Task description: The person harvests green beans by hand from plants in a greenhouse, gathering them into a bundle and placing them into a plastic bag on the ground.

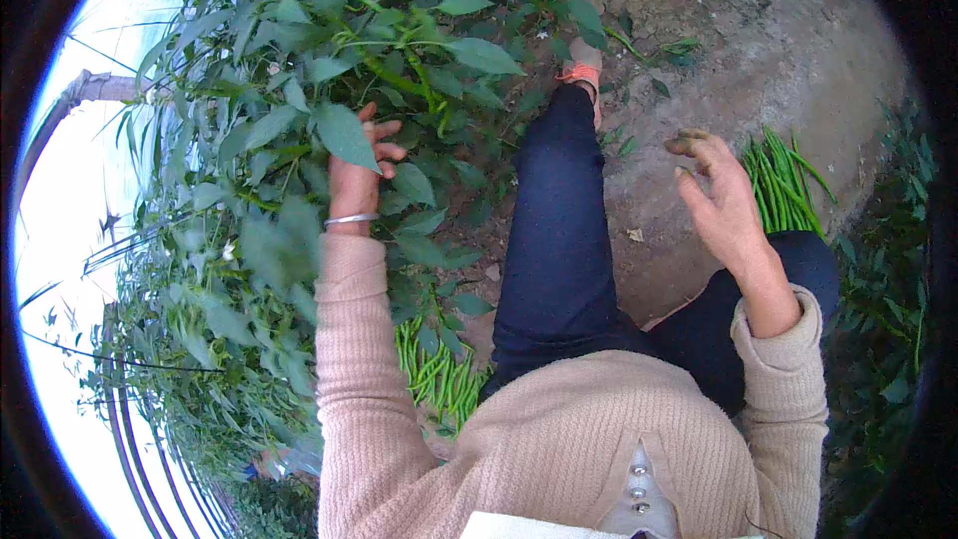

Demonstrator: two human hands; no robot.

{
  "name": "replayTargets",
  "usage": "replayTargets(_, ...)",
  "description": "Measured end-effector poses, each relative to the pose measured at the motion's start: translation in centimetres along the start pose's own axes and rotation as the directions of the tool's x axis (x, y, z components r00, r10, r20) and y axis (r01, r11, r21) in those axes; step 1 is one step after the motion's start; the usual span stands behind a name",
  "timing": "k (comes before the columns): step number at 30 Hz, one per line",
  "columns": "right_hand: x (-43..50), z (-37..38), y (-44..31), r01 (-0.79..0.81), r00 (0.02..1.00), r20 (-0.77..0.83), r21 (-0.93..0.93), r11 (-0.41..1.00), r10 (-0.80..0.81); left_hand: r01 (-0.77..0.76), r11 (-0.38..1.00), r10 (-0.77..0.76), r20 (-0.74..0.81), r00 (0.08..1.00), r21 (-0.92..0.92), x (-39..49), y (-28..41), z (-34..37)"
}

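Note:
My left hand point(359, 172) is among the leaves of a pepper plant point(404, 67), its fingers apart and nothing visible in them. One broad leaf point(344, 136) hides part of the palm. Green stems and a few slim green peppers point(440, 114) hang just beyond those fingertips. Over the bare soil, my right hand point(718, 198) hovers with fingers loosely bent, thumb apart, and holds nothing. Beside it, a pile of long green chili peppers point(782, 180) lies on the ground past my bent knee. Another pile of green chili peppers point(441, 370) lies by my left hip, partly covered by leaves.
My outstretched leg point(561, 217) runs along the soil path point(748, 52) between plant rows. Low foliage point(883, 314) borders the right side. A picked sprig point(679, 46) lies near my shoe point(584, 64). At far left, a bent pole point(105, 86) stands against bright sheeting.

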State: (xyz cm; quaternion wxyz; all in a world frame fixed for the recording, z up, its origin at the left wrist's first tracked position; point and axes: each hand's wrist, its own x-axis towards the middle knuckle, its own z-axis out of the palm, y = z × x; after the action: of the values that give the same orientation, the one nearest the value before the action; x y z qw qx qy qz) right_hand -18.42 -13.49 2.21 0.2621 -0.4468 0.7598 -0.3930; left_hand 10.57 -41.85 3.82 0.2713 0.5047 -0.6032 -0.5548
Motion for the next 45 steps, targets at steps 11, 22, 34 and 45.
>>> replayTargets(11, 2.2, 0.9, 0.9, 0.01, 0.999, -0.03, 0.005, 1.0, -0.009, -0.479, 0.747, 0.626, -0.245, 0.74, 0.461, 10.2, 3.1, 4.2)
replayTargets(22, 4.4, 0.6, 4.2, 0.065, 0.998, 0.017, 0.122, 0.99, -0.068, -0.468, 0.836, 0.306, -0.465, 0.831, -0.287, -5.2, 6.5, 5.9)
replayTargets(34, 5.2, 0.5, 4.7, 0.062, 0.997, 0.036, 0.185, 0.981, -0.07, -0.336, 0.931, 0.214, -0.529, 0.822, -0.146, -9.1, 5.2, 6.5)
replayTargets(45, 4.9, 0.8, 5.9, 0.04, 0.996, 0.076, 0.191, 0.981, -0.055, -0.02, 0.742, -0.051, -0.086, 0.995, -0.67, -8.0, 5.2, 7.0)
